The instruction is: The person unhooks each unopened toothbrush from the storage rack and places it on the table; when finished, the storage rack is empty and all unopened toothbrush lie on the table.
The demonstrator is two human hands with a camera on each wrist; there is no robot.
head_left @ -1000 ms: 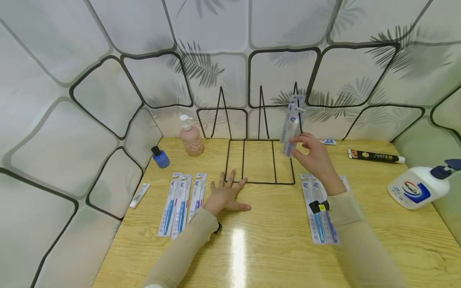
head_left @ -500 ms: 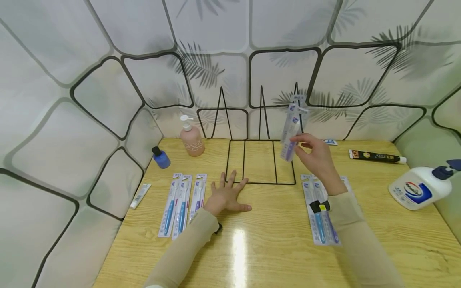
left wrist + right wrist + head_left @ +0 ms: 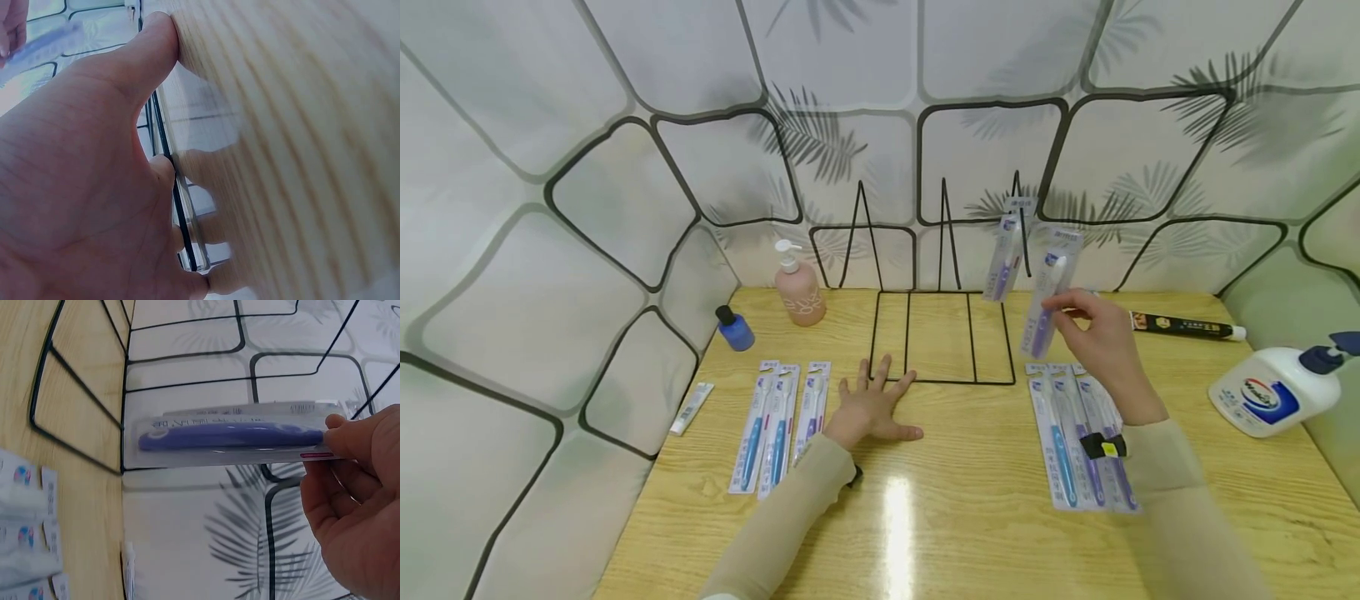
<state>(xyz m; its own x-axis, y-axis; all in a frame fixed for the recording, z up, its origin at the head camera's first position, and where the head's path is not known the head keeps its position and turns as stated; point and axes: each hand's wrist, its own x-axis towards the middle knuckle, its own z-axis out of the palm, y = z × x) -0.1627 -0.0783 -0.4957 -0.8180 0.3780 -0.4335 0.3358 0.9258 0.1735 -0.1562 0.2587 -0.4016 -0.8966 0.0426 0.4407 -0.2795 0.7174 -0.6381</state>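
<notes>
Glossy wooden table (image 3: pixel 970 500); leaf-print panel wall (image 3: pixel 820 75) behind wire rack (image 3: pixel 942 333).

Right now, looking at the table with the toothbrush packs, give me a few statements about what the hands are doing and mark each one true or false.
1. The right hand pinches a purple toothbrush pack. True.
2. The left hand grips the pink pump bottle. False: it lies flat on the table, fingers spread, apart from the bottle.
3. One toothbrush pack stands in the wire rack. True.
4. The held pack lies flat on the table. False: it is held in the air, right of the rack.
</notes>
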